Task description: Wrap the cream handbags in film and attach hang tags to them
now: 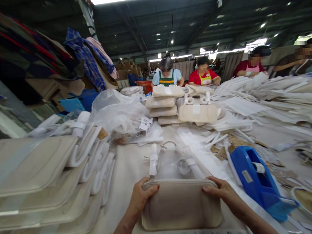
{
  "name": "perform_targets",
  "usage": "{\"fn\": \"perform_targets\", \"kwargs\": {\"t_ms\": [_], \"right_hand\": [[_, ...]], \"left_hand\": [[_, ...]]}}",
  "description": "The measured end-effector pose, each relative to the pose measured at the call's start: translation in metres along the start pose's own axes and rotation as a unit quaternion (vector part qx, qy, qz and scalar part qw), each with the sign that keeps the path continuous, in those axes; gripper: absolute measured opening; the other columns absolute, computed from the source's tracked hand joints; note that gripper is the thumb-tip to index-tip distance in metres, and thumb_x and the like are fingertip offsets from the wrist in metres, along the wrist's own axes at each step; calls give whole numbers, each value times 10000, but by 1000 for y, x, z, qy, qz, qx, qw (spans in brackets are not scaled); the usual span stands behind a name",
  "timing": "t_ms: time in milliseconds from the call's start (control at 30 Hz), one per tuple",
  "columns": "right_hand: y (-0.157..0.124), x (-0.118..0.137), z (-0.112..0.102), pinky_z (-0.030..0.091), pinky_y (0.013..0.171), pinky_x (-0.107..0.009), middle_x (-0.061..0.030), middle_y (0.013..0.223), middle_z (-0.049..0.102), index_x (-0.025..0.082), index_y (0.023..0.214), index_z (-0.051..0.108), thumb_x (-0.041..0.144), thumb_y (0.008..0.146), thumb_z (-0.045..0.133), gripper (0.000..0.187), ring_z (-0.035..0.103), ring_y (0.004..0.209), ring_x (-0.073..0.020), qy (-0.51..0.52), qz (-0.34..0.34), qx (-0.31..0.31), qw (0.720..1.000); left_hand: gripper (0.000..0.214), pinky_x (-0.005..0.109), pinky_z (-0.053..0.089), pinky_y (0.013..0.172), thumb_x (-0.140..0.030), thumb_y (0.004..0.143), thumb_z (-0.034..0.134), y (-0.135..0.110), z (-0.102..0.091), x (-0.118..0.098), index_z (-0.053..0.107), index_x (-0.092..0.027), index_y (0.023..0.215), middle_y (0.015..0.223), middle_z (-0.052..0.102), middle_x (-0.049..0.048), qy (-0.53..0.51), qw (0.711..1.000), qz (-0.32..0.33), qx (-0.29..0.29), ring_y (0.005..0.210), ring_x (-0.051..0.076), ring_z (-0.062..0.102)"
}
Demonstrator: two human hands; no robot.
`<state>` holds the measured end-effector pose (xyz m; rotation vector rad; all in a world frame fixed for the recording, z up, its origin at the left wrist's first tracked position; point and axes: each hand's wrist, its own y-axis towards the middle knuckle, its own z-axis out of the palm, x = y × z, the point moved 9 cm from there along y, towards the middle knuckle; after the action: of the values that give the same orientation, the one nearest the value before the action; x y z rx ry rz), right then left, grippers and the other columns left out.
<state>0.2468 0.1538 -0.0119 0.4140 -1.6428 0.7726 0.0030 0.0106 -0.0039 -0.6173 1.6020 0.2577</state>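
A beige handbag (180,204) lies flat on the table right in front of me, its wrapped white handles (153,160) pointing away. My left hand (140,200) grips the bag's upper left corner, fingers curled over the top edge. My right hand (224,193) holds the upper right corner the same way. A clear plastic sheet (171,163) lies over the handle area just beyond the bag.
A stack of finished beige bags (31,183) fills the left. A blue tape dispenser (258,179) stands at my right. Crumpled clear plastic bags (116,110) and more stacked bags (163,106) lie further back. Several people work at the far end; white bags (275,93) pile right.
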Motion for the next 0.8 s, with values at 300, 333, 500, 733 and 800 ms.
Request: {"fn": "perform_targets", "kwargs": {"t_ms": [300, 333, 500, 733, 800], "right_hand": [[24, -18, -4, 442, 652, -302, -50, 758, 664, 163, 788, 632, 577, 592, 661, 459, 594, 756, -233, -56, 43, -69, 995], [27, -20, -7, 439, 642, -302, -49, 747, 660, 165, 778, 629, 590, 599, 642, 462, 593, 750, -233, -84, 43, -84, 992], [38, -29, -12, 426, 623, -299, -50, 733, 654, 169, 747, 627, 610, 623, 586, 460, 590, 752, -237, -164, 52, -118, 978], [42, -28, -14, 406, 602, -293, -52, 695, 642, 175, 678, 608, 585, 609, 605, 416, 583, 722, -232, -171, 61, -115, 977], [43, -28, -14, 406, 596, -291, -53, 689, 643, 176, 670, 603, 574, 606, 609, 404, 584, 713, -229, -166, 61, -112, 978]], "left_hand": [[409, 267, 399, 579, -525, 534, 706, 19, -9, 22, 584, -177, 710, 588, 578, -34, 47, 996, -18, -68, 604, 166, 523], [411, 274, 409, 589, -528, 536, 698, 21, -9, 25, 585, -179, 720, 596, 586, -31, 56, 995, -20, -75, 613, 173, 534], [397, 313, 449, 630, -527, 560, 657, 35, -8, 36, 595, -183, 746, 648, 636, -2, 93, 992, -41, -82, 670, 220, 596], [455, 480, 452, 795, -459, 646, 652, 20, -21, 19, 589, -124, 947, 834, 668, 121, 236, 959, -12, -154, 854, 343, 618], [443, 527, 426, 878, -369, 745, 585, 6, -10, -12, 551, -100, 1095, 989, 641, 169, 338, 908, 124, -213, 991, 353, 578]]}}
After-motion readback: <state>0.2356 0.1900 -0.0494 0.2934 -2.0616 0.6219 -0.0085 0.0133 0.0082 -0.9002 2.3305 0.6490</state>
